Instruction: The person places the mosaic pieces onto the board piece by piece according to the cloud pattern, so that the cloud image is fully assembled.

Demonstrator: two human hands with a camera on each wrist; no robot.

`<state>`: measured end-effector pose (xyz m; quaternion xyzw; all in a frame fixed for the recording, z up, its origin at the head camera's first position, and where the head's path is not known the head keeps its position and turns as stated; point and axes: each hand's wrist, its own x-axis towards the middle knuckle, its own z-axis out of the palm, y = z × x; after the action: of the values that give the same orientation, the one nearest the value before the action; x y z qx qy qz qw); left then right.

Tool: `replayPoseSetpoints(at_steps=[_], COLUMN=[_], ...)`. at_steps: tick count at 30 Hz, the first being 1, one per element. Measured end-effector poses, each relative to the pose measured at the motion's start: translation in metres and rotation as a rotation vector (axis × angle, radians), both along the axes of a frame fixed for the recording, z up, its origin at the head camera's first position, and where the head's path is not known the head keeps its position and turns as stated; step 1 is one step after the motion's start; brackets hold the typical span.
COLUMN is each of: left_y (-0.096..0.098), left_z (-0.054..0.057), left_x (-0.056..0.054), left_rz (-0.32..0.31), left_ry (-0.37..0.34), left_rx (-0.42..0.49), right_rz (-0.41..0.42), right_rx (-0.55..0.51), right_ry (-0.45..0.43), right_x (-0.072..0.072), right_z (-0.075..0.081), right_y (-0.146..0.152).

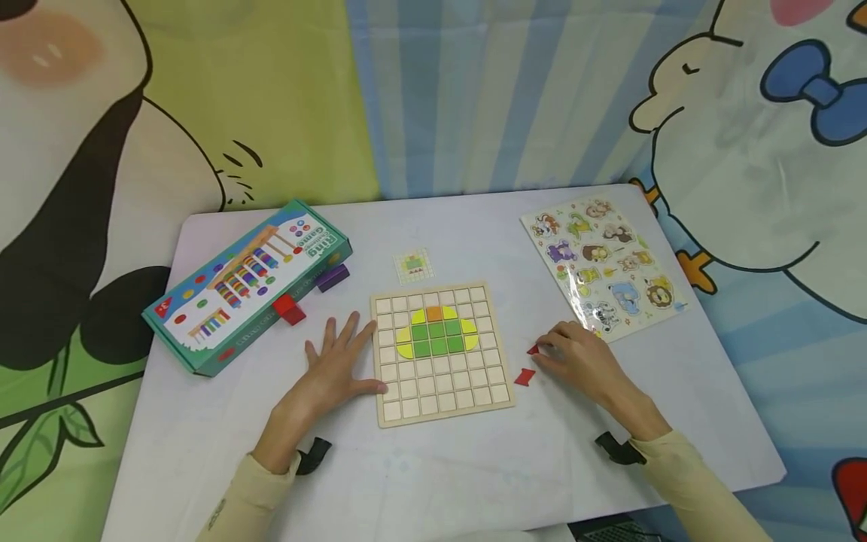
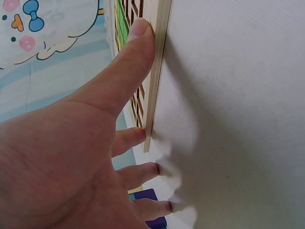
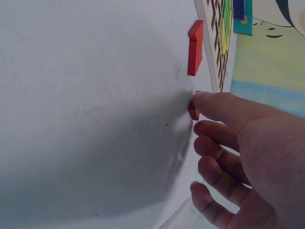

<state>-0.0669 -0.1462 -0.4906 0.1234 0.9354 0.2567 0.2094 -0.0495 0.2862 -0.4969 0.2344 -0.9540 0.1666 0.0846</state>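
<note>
A wooden grid board (image 1: pixel 443 384) lies on the table with green, yellow and orange tiles (image 1: pixel 436 336) in its upper rows. My left hand (image 1: pixel 332 369) spreads its fingers at the board's left side, thumb touching the edge. That thumb also lies on the rim of the board (image 2: pixel 159 62) in the left wrist view. Right of the board, my right hand (image 1: pixel 582 360) pinches a small red tile (image 1: pixel 533 349) at the table surface. The thumb partly hides this red tile (image 3: pixel 193 110) in the right wrist view. Just beside it lies another red piece (image 1: pixel 524 377), notched in outline.
A small pattern card (image 1: pixel 414 266) lies behind the board. At the back left is a green game box (image 1: pixel 247 286), with a red block (image 1: pixel 289 309) and a purple block (image 1: pixel 333 278) against it. An animal sticker sheet (image 1: pixel 603 263) lies at the back right.
</note>
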Motion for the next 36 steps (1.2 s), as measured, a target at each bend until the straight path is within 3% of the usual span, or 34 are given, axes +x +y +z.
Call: replayPoseSetpoints(at_steps=[10, 18, 25, 31, 36], left_y=[-0.001, 0.001, -0.002, -0.002, -0.001], left_z=[-0.002, 0.001, -0.002, -0.003, 0.001], left_x=[0.001, 0.001, 0.001, 0.001, 0.001], left_rz=[0.000, 0.007, 0.009, 0.006, 0.004], left_ry=[0.007, 0.006, 0.006, 0.004, 0.025], left_rx=[-0.005, -0.002, -0.011, -0.031, -0.032], right_rz=[-0.007, 0.026, 0.163, 0.287, 0.357], right_rx=[0.017, -0.027, -0.070, -0.084, -0.079], right_ry=[-0.023, 0.022, 0.062, 0.055, 0.042], right_x=[-0.001, -0.010, -0.025, -0.030, -0.030], right_z=[-0.003, 0.001, 0.013, 0.014, 0.009], right_y=[-0.003, -0.012, -0.060, -0.114, -0.143])
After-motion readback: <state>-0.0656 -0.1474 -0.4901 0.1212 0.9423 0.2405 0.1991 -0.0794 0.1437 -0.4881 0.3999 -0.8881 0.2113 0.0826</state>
